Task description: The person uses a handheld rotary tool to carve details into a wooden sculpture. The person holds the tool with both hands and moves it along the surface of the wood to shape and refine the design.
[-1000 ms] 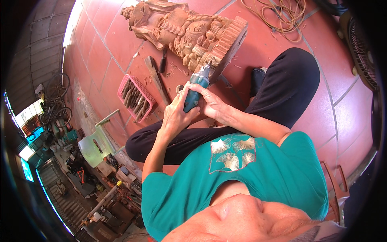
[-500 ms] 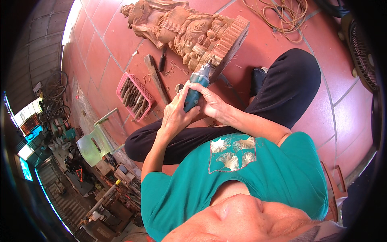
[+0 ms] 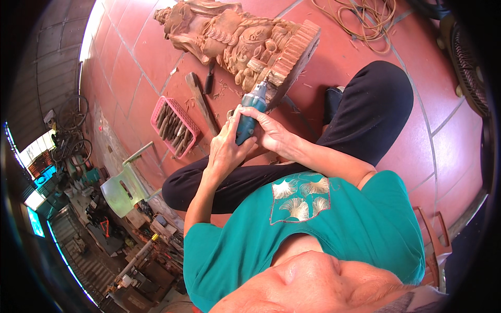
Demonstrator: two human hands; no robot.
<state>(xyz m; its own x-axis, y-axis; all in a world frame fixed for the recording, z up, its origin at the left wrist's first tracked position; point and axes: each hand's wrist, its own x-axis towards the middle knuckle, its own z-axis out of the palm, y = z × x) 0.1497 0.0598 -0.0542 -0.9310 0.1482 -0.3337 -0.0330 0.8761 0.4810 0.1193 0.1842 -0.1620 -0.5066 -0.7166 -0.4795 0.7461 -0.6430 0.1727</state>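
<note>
A teal die grinder (image 3: 247, 123) with a silver nose is gripped between my two hands. My left hand (image 3: 228, 143) closes on its left side, fingers along the body. From the right, my right hand (image 3: 271, 130) wraps the tool, thumb laid across its top. The bit at the nose meets, or nearly meets, the lower edge of a carved wooden statue (image 3: 235, 41); exact contact is too small to tell. The reddish-brown statue lies tilted on the floor, its ridged base toward the right.
Left of my hands are a pink basket (image 3: 175, 127) of carving tools, a wooden mallet (image 3: 202, 103) and a dark-handled tool (image 3: 210, 78). Wood chips lie on the red tiles. A coiled cord (image 3: 368, 23) is at the far right, a fan (image 3: 467, 68) beyond my knee, a pale green chair (image 3: 122, 189) at left.
The grinder's nose and both hands have shifted slightly left. The statue appears slightly further left in view too. My grip stays the same.
</note>
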